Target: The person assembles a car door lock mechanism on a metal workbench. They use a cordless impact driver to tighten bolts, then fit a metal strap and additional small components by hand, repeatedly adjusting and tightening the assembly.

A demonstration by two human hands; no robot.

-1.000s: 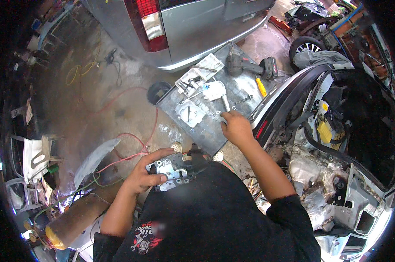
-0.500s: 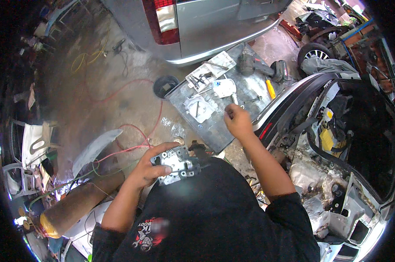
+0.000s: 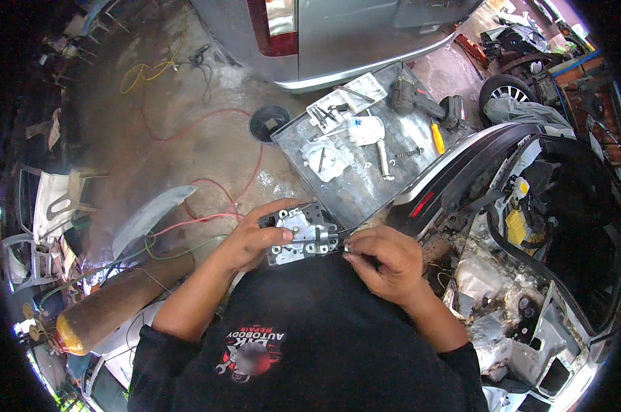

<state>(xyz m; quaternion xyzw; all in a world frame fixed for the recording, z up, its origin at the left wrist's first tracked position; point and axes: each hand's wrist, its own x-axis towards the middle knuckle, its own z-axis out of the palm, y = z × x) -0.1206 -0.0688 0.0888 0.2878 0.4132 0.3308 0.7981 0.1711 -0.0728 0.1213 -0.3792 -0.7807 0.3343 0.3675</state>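
Observation:
My left hand (image 3: pixel 252 237) grips a flat metal mechanism (image 3: pixel 298 225) with a silver plate, dark edges and several holes, holding it in front of my black shirt. The thumb presses on its face, and the fingers go behind it. At the mechanism's right edge, my right hand (image 3: pixel 393 264) is closed, with thumb and fingertips pinched together. Whatever small thing they hold is too small to make out. A slim dark rod-like piece runs across the mechanism toward those fingertips; whether it belongs to the mechanism I cannot tell.
Ahead stands a dark worktable (image 3: pixel 355 196) bearing a white tray (image 3: pixel 365 89) of small parts, a wrench (image 3: pixel 384 161), a yellow-handled screwdriver (image 3: pixel 437 139) and a cordless power tool (image 3: pixel 420 103). A black bucket (image 3: pixel 269 123) and red hose (image 3: pixel 255 168) are left; an opened-up car body (image 3: pixel 489 268) is right.
My right hand has come back from over the worktable to the mechanism's right edge. My left hand has moved slightly right and up with the mechanism. The wrench now shows fully.

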